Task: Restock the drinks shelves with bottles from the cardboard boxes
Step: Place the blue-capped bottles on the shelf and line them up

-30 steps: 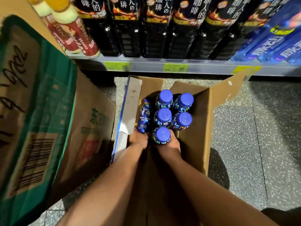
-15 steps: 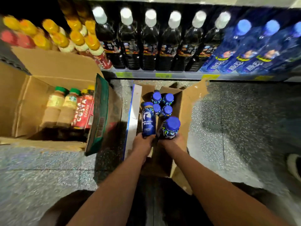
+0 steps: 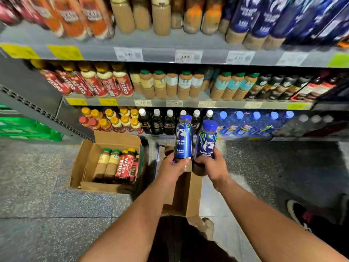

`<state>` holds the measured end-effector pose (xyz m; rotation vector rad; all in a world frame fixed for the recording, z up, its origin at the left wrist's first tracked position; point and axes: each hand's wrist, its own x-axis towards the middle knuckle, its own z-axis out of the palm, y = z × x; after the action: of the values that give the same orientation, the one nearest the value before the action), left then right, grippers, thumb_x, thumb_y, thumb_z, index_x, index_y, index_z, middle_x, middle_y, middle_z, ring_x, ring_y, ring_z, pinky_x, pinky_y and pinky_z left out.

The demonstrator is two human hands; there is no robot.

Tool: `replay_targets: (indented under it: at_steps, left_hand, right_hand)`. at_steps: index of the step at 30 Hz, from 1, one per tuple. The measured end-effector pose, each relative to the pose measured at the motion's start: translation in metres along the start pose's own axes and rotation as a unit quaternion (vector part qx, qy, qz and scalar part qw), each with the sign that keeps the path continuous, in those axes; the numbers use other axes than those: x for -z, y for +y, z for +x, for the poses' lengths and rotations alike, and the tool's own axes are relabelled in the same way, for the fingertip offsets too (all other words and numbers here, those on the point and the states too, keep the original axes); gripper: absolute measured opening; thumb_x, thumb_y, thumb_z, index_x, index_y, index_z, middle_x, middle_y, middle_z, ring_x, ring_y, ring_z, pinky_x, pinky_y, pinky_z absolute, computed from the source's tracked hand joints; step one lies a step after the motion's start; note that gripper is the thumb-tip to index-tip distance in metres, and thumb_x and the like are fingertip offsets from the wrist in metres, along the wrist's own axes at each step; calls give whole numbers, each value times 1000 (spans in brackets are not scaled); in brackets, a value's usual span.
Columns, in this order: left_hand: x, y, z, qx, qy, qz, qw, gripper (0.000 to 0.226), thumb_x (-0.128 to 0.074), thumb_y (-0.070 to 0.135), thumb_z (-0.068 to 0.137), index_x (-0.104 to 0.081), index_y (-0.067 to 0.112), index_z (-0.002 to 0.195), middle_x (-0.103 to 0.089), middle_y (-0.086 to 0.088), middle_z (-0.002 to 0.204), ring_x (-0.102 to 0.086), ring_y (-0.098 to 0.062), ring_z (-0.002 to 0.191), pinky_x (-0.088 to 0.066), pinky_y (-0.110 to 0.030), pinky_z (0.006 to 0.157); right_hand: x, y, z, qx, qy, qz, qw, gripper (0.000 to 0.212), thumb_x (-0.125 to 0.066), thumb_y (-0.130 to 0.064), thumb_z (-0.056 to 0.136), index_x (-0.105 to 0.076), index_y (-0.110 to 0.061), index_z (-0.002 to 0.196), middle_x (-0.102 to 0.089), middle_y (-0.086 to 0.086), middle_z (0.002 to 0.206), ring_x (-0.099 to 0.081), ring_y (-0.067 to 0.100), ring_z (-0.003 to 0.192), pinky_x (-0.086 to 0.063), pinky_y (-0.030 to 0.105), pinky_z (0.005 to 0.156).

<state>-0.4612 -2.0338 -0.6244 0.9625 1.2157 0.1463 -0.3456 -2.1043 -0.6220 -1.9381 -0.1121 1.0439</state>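
Head view: speckled grey floor (image 3: pixel 47 214), a store aisle, grey metal shelving (image 3: pixel 160 42) ahead with three tiers in frame.
- Top tier held orange, tan and dark blue bottles, all blurred.
- Middle tier held red Costa bottles, tan bottles with green caps, and dark ones to the right.
- Bottom tier held yellow-capped bottles, black bottles with white caps, and blue bottles with blue caps.

Green crates (image 3: pixel 28 129) sat at far left and a shoe (image 3: pixel 296 210) at the right edge.

The open box (image 3: pixel 85 163) on the floor, left of the hands, held upright tan bottles and red Costa bottles. The second box (image 3: pixel 188 191) sat under the hands, its contents hidden.

The left hand (image 3: pixel 174 166) gripped the left bottle (image 3: pixel 183 140) by its base. The right hand (image 3: pixel 213 165) gripped the right bottle (image 3: pixel 206 140) the same way. Both bottles were blue-capped and side by side, held above the second box in front of the bottom tier.
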Motion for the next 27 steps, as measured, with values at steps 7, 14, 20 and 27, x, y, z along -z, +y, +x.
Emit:
replay_targets:
  at_steps: [7, 14, 20, 27]
  left_hand:
    - [2, 123, -63, -118, -23, 15, 993, 33, -68, 18, 86, -59, 21, 118, -66, -10, 113, -63, -26, 104, -51, -46, 93]
    - [16, 214, -111, -197, -71, -40, 977, 30, -65, -5, 82, -59, 15, 104, -71, -2, 87, -65, -16, 76, -52, -29, 70]
    - [31, 267, -141, -240, -94, -39, 965, 33, -70, -6, 76, -57, 15, 98, -66, -5, 91, -63, -20, 81, -50, -39, 80]
    - [34, 307, -167, -276, -110, -17, 955, 45, -78, 6, 69, -55, 18, 106, -68, -2, 100, -65, -23, 91, -47, -43, 88]
  right_hand:
    - [27, -131, -52, 100, -18, 57, 993, 29, -65, 2, 76, -59, -9, 102, -66, 5, 82, -58, 16, 68, -48, 20, 54]
    - [32, -222, -101, 166, -29, 113, 979, 51, -71, -21, 46, -67, -7, 95, -72, 11, 89, -64, 26, 79, -53, 41, 79]
    - [37, -274, -135, 203, -21, 128, 971, 49, -74, -25, 42, -69, -12, 90, -73, 7, 89, -66, 28, 84, -53, 42, 79]
    - [49, -314, -176, 253, -7, 150, 956, 19, -73, -5, 66, -64, -12, 81, -69, 5, 79, -62, 18, 71, -48, 27, 65]
